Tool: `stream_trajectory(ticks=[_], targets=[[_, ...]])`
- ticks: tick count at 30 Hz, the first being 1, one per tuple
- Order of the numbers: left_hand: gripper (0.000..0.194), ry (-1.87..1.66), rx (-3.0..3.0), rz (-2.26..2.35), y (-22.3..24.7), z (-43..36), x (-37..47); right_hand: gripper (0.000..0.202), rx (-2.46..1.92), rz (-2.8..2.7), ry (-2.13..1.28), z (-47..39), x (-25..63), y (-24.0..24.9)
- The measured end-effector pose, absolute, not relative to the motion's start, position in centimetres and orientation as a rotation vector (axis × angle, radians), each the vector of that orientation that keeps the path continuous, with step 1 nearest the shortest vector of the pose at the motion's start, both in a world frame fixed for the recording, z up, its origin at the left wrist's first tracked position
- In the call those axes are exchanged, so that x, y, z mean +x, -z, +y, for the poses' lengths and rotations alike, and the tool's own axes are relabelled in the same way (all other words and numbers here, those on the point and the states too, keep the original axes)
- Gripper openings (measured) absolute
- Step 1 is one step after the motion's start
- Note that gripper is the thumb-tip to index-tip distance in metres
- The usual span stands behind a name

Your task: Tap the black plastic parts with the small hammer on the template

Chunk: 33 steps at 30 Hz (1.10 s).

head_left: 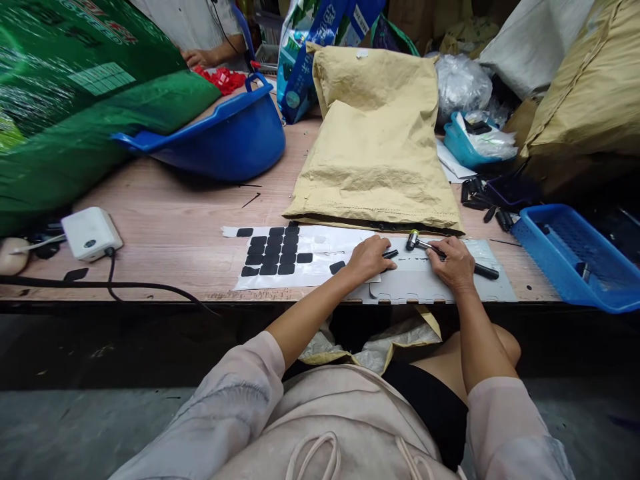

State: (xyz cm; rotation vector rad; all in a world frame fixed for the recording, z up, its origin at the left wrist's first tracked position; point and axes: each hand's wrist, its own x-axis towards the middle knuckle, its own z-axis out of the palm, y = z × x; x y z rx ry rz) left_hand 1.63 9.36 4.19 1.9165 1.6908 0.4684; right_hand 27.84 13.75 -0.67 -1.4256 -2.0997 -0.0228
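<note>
My right hand [454, 264] is closed round a small hammer [486, 271] with a black grip. Its head, with a yellow-green face on one end, points left just above a grey board [407, 285]. Between the fingers of my left hand [369, 259] is a small black elongated part [391, 254], low over the same board. Left of that hand, white backing sheets [310, 277] carry several rounded black stickers [271, 250] in rows. One loose black sticker [337, 267] lies close to my left wrist.
A tan paper sack [375, 153] stands behind my hands. On the right are a blue basket [580, 260] and several black parts [477, 195]. A blue basin [225, 137], a green sack [100, 107] and a white box with a cable [91, 233] are left. Across the table sits another person [200, 57].
</note>
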Motion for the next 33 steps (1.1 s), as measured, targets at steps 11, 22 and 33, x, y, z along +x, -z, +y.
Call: stream_trajectory(ticks=[11, 22, 33], targets=[[0.019, -0.983, 1.489, 1.372, -3.5, 8.9, 0.6, 0.024, -1.444, -2.100, 0.016, 13.8, 27.9, 0.7], [0.034, -0.871, 1.864, 1.431, -1.3, 7.3, -0.6, 0.024, -1.437, -2.105, 0.049, 13.7, 27.8, 0.5], [0.057, -1.054, 1.769, 1.395, -3.7, 8.1, -0.1, 0.024, -1.426, -2.091, 0.048, 13.7, 27.8, 0.6]])
